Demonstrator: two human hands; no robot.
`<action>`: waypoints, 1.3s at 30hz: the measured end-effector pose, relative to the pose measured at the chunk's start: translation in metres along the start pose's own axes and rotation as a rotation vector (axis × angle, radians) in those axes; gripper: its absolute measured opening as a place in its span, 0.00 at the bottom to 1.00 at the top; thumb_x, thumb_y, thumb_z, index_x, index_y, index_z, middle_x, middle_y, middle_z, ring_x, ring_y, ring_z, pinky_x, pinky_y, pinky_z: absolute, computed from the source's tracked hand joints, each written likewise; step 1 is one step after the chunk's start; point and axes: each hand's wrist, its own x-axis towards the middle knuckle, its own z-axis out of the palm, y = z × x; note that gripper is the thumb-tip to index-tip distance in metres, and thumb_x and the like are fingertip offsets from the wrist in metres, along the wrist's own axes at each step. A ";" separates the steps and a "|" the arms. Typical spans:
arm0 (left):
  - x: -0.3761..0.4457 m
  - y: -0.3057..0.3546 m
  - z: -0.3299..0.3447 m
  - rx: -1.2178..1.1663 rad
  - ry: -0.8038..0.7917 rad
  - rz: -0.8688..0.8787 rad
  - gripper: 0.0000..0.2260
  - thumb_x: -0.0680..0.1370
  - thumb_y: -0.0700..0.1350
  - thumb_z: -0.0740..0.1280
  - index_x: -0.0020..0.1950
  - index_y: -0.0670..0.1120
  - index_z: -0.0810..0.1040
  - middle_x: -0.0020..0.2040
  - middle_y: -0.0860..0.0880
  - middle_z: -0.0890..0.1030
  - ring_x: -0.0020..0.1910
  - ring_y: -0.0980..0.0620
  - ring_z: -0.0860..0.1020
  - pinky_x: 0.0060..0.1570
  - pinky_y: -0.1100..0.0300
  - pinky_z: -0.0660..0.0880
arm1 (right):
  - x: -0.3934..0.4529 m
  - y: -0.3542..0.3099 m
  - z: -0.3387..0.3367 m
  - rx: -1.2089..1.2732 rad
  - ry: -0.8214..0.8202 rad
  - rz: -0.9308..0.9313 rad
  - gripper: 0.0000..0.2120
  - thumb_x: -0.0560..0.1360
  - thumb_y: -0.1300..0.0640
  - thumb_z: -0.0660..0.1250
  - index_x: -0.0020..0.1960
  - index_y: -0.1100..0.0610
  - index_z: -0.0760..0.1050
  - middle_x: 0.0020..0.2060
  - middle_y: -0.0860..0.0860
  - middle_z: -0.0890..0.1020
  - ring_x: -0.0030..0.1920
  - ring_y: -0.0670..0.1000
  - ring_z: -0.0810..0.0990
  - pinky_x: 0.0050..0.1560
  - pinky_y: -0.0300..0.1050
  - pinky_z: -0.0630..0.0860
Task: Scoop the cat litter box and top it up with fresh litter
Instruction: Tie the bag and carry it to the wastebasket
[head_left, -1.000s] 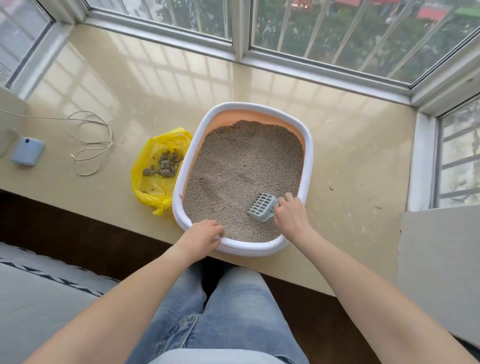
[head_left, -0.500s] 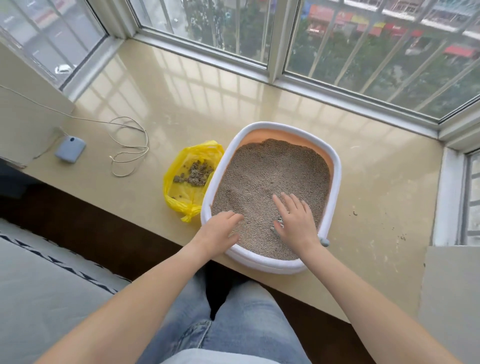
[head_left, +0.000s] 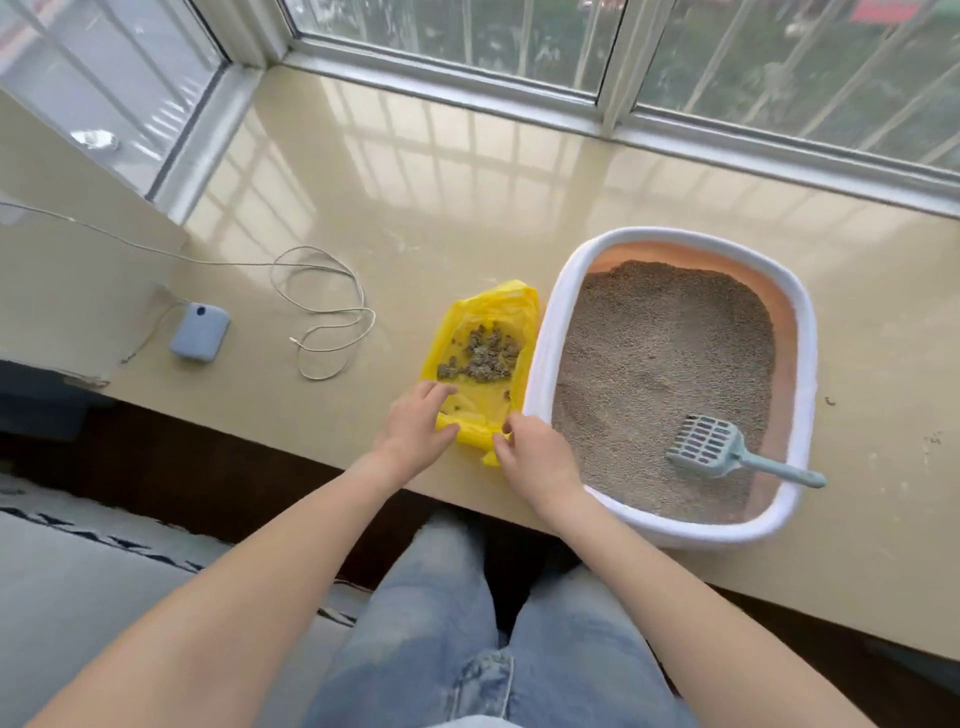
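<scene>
Down on the glossy beige stone window ledge, the head view shows one oval litter box with a white rim and orange inner wall, filled with grey-brown granular litter. One pale blue slotted plastic scoop lies in the litter at the near right corner, head down in the granules, its handle resting across the rim and poking out to the right. Just beside the box on its left, touching the white rim, sits one crumpled yellow plastic bag, open at the top, with a single heap of dark clumped waste inside. Both hands are on the bag's near edge, close together: the left hand grips the left side with thumb and fingers curled over the plastic, and the right hand pinches the right side, right up against the box rim. Further left on the ledge, well apart from the bag, lie one small blue-grey rounded plastic device and one thin white cable coiled loosely. Two window panes with metal frames run behind the ledge. Two knees in faded blue denim jeans fill the bottom, below the ledge's near edge.
</scene>
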 end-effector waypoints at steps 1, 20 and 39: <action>0.007 -0.008 -0.003 -0.002 -0.030 -0.008 0.21 0.74 0.44 0.71 0.66 0.44 0.73 0.63 0.45 0.75 0.62 0.44 0.73 0.59 0.53 0.68 | 0.003 -0.007 0.014 0.069 -0.088 0.169 0.13 0.78 0.52 0.60 0.46 0.61 0.75 0.42 0.60 0.79 0.48 0.61 0.79 0.44 0.49 0.72; 0.216 0.008 -0.003 -0.053 -0.113 -0.007 0.31 0.73 0.45 0.70 0.74 0.46 0.62 0.68 0.44 0.66 0.68 0.44 0.66 0.64 0.48 0.68 | 0.068 -0.029 0.095 1.742 0.328 1.242 0.15 0.77 0.64 0.64 0.63 0.57 0.71 0.58 0.57 0.77 0.51 0.59 0.78 0.50 0.58 0.78; 0.153 0.061 -0.121 -0.278 0.092 -0.136 0.04 0.77 0.40 0.62 0.50 0.44 0.75 0.40 0.50 0.73 0.41 0.48 0.72 0.35 0.57 0.65 | 0.011 -0.064 -0.046 1.294 0.240 0.606 0.06 0.74 0.70 0.61 0.46 0.61 0.74 0.37 0.58 0.79 0.30 0.46 0.82 0.32 0.43 0.78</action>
